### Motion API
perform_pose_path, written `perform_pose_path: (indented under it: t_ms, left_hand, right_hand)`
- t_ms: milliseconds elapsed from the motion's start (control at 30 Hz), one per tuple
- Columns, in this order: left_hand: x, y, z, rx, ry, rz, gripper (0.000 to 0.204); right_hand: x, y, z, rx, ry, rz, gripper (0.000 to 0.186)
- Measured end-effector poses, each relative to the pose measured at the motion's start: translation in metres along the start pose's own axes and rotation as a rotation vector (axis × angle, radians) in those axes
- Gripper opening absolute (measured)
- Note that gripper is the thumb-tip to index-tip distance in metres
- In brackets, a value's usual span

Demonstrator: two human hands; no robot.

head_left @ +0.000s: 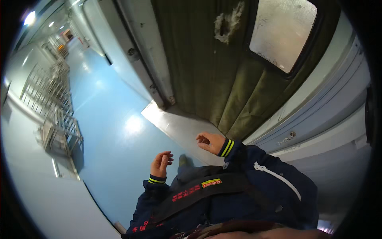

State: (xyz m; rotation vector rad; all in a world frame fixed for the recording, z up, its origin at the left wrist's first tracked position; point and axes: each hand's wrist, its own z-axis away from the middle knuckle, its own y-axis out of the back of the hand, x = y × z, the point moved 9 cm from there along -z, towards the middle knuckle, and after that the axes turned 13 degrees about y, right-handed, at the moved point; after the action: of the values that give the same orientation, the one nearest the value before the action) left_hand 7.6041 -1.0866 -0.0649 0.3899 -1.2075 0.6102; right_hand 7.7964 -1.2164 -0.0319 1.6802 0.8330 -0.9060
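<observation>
The left hand [160, 164] and right hand [213, 143] curl loosely around nothing visible (palms half hidden). Beyond the right fingers hangs a dark-green quilted fabric curtain [203, 75], apparently untouched; below them, a shiny grey metal floor plate [185, 126] could cause a slip if wet.

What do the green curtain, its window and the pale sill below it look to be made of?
Green curtain: matte, seemingly padded fabric, judging by its soft folds and the pale fluff around a tear.
Window: cloudy, translucent sheet, glass or plastic; the look leaves it open.
Pale sill: probably metal with a satin finish, given its greyish sheen and straight edge.
</observation>
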Motion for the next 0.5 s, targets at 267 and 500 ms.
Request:
perform_pose_path:
  t_ms: [267,500]
  left_hand:
    - [0.096,-0.061,-0.248,-0.273,-0.177,-0.013,0.032]
    - [0.210,-0.202,-0.432,-0.605,-0.384,0.064,0.031]
  right_hand:
    - [0.077,0.154,-0.110,0.327,-0.076,0.061,0.022]
    - [0.103,0.275,-0.193,0.436,-0.097,0.278,0.017]
